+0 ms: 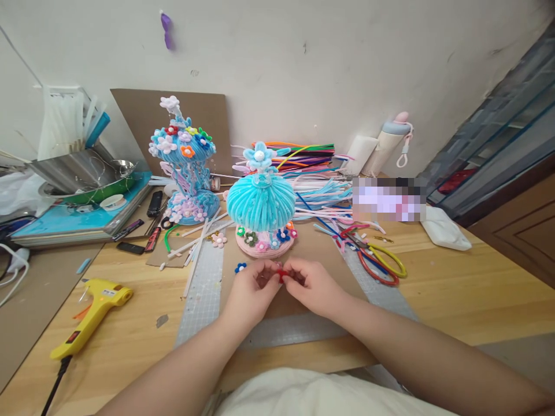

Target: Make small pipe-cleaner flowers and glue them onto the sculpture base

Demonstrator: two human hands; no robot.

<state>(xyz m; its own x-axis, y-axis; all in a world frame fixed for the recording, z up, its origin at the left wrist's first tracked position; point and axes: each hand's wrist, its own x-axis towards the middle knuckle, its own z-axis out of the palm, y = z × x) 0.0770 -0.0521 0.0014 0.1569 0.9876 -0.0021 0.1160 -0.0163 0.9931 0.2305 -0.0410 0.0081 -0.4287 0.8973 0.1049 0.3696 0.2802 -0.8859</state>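
Observation:
My left hand [252,289] and my right hand [309,283] meet over a brown cardboard sheet [312,245], both pinching a small red pipe-cleaner piece [282,274] between their fingertips. Just beyond them stands a turquoise pipe-cleaner dome [261,202] on a pink base ringed with little flowers. A small blue flower [240,267] lies left of my left hand. A taller blue flowered pipe-cleaner figure [185,164] stands further back on the left.
A yellow glue gun [93,312] lies at the left on the wooden table [468,289]. Red and yellow scissors [381,263] lie right of the cardboard. Loose coloured pipe cleaners [312,173] pile up behind. A metal bowl [82,173] sits on books at far left.

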